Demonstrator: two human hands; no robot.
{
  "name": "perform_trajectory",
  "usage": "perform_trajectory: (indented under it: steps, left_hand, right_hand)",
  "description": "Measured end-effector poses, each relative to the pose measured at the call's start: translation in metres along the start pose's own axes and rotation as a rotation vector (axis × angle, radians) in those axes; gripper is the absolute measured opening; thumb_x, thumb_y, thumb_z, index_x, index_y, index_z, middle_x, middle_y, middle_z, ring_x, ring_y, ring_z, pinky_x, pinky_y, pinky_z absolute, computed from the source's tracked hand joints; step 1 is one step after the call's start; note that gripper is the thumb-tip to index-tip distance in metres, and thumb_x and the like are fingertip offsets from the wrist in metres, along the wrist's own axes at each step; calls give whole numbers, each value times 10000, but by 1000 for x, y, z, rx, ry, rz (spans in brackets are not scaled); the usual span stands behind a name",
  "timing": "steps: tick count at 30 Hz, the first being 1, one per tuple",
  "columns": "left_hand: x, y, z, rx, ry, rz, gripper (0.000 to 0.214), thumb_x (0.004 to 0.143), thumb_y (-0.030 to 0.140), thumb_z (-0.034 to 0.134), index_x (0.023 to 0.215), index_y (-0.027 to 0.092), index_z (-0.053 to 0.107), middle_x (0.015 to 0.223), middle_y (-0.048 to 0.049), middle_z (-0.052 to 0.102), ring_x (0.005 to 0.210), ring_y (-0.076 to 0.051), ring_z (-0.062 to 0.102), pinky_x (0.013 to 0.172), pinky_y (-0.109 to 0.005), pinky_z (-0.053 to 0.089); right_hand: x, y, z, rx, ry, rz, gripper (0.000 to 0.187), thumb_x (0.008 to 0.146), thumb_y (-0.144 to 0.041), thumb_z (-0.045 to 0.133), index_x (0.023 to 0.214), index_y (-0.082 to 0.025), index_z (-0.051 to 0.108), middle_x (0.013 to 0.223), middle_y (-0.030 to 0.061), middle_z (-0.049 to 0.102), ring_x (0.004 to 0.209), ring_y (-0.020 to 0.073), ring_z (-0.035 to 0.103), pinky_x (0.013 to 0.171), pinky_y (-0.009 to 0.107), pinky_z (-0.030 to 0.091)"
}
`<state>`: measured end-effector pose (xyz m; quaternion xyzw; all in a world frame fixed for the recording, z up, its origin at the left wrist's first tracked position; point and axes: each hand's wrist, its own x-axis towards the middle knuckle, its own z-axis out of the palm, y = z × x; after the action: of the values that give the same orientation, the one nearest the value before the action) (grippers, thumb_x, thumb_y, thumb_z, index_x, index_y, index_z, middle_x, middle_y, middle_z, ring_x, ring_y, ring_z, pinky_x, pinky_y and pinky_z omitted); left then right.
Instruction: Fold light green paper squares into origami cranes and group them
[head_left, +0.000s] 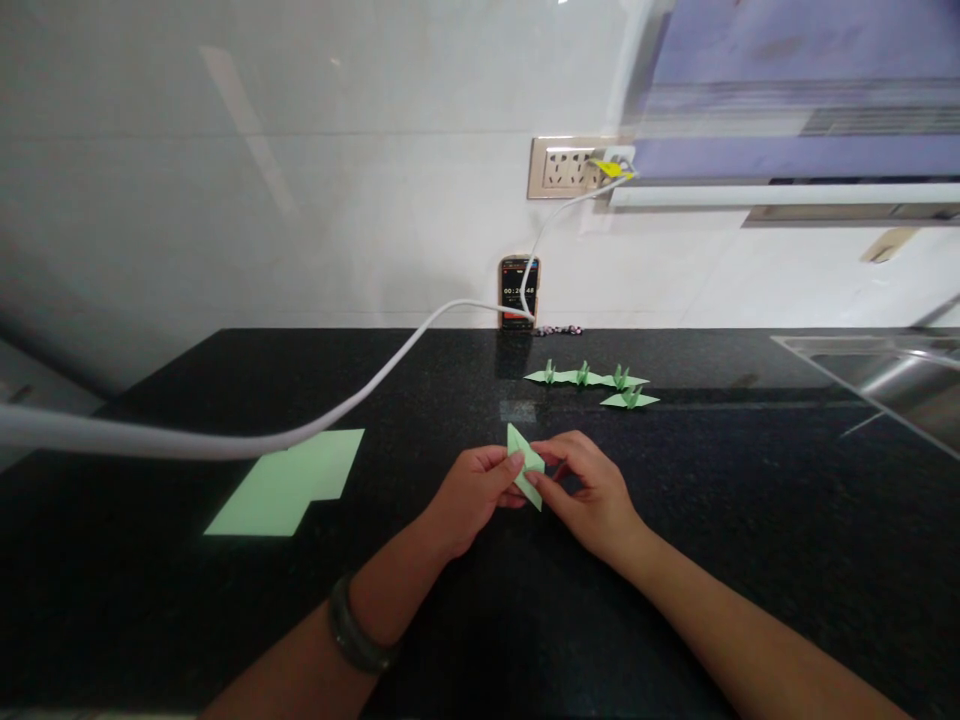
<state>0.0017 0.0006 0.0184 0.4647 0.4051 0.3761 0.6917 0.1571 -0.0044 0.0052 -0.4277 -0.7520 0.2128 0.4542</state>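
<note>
The left hand [474, 495] holds a small, pale green, diamond-shaped piece of folded paper [533, 462], its thumb pressed on the upper face and its fingers curled behind. The right hand [592, 492] closes on the piece's right side between thumb and fingertips. Both hands meet just above the black, glossy stone tabletop [465, 640]. A dark, rounded bangle [355, 632] circles the left wrist at eight o'clock from the folded piece.

At one o'clock, three pale green folded-paper cranes [583, 376] stand in a row with wings meeting; a fourth matching crane [631, 401] sits just nearer, by the row's right end. At nine o'clock, flat, pale green paper [300, 487] with a stepped outline lies below a white cable [397, 362]. At twelve o'clock, a black-screened phone [514, 285] leans on the white wall [337, 230]. A metal sink [919, 380] is set at two o'clock.
</note>
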Motion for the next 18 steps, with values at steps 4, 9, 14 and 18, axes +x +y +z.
perform_trajectory:
  steps: [4, 9, 14, 18]
  left_hand:
    - [0, -1, 0, -15, -68, 71, 297, 658, 247, 630, 925, 119, 607, 845, -65, 641, 745, -135, 577, 679, -240, 427]
    - [2, -5, 1, 90, -13, 122, 253, 678, 236, 601, 908, 131, 605, 792, -49, 645, 692, -133, 574, 643, -238, 425]
    - [2, -9, 2, 190, -5, 149, 233, 699, 277, 574, 893, 151, 599, 808, -48, 638, 727, -154, 581, 653, -254, 439]
    - [2, -8, 2, 291, 24, 163, 241, 727, 321, 529, 883, 158, 615, 740, -32, 619, 653, -139, 558, 599, -244, 433]
  right_hand:
    - [0, 3, 0, 3, 32, 21, 196, 750, -205, 543, 935, -226, 606, 714, 22, 522, 647, 132, 508, 545, 257, 424]
    - [0, 2, -1, 10, 54, 33, 169, 737, -213, 553, 893, -228, 616, 699, 18, 526, 636, 133, 505, 546, 261, 418]
    - [0, -1, -1, 5, -8, 49, 227, 699, -242, 597, 925, -229, 607, 741, 28, 518, 658, 141, 501, 531, 256, 421]
    - [-1, 0, -1, -3, 13, 78, 218, 718, -241, 576, 933, -216, 596, 745, 30, 513, 654, 138, 504, 530, 255, 428]
